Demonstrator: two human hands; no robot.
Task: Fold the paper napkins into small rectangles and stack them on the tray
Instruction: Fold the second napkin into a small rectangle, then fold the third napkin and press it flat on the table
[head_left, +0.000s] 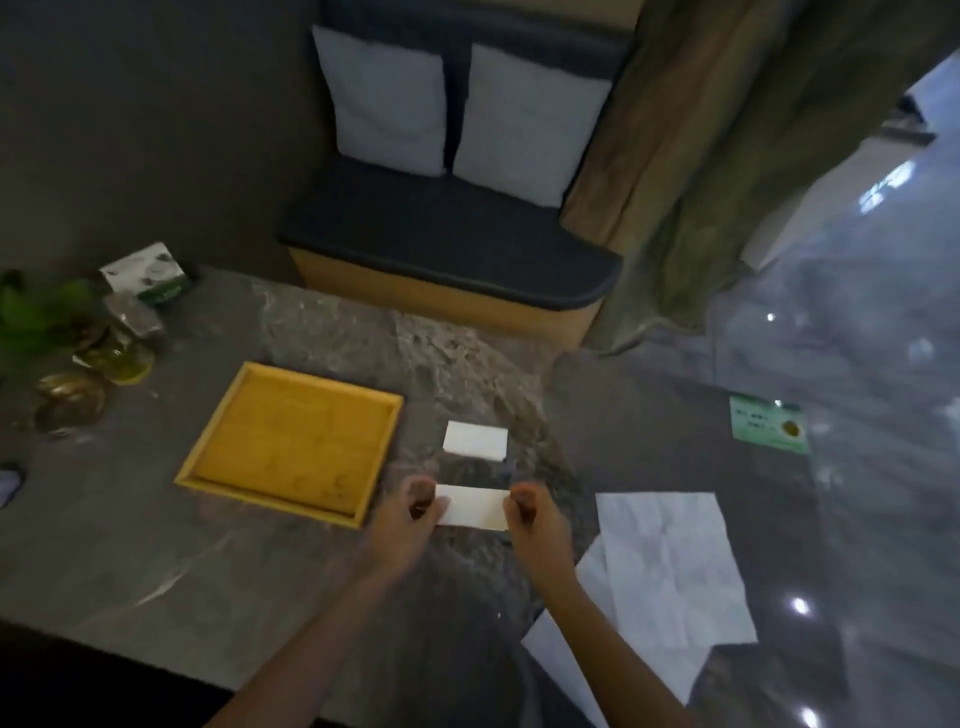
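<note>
Over stone tabletop (291, 566), folded napkin (472, 506) pinched between both hands' fingers (422, 493).

Both hands pinching folded napkin (471, 506) (tray (208, 460) bare)

Pretty dim indoor shot, soft and grainy all over

Most light seems to come from the right, where the glossy grey floor (831, 322) throws back small white glare spots and a pale reflection. The white folded paper napkin (474, 506) and the yellow wooden tray (208, 457) stand out as the brightest bits on the dark marbled stone desk (156, 545). Left corner plants (47, 306) are blurry, bottom left goes nearly black, and edges bend from the wide lens.
</note>
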